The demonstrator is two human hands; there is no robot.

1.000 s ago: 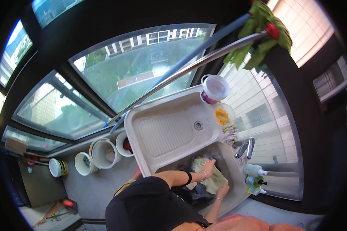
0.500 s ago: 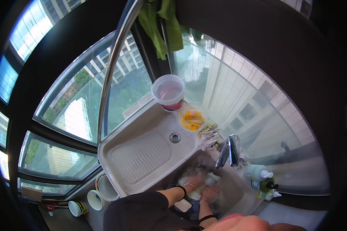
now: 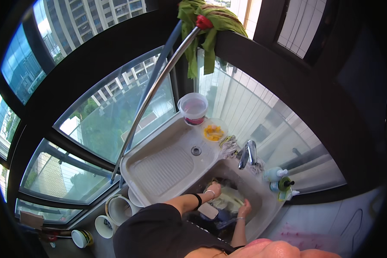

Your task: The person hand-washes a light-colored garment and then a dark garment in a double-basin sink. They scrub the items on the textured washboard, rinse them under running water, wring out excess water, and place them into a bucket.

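In the deep sink basin (image 3: 256,195) a pale greenish wet cloth (image 3: 228,199) stretches between my two hands. My left hand (image 3: 213,188) is closed on its upper left end, near the basin's far wall. At the other end my right hand (image 3: 244,209) grips the cloth's edge with bent fingers. Dark fabric (image 3: 221,219) lies lower in the basin, partly hidden by my body. A pale, rounded, phone-like rectangle (image 3: 208,210) shows in front of my torso, over the dark fabric. The chrome faucet (image 3: 247,154) stands beyond my hands.
Left of the basin is a ribbed washboard (image 3: 165,170) with a drain (image 3: 196,150). A clear tub (image 3: 192,108), a bowl of yellow pieces (image 3: 213,131) and crumpled gloves (image 3: 229,147) line the far rim. Pump bottles (image 3: 281,184) stand right. Buckets (image 3: 119,208) sit left; a mop pole (image 3: 159,81) leans there.
My hands have moved apart and risen from low in the basin, drawing the cloth out between them. The head view has shifted, showing more of the mop and the right counter.
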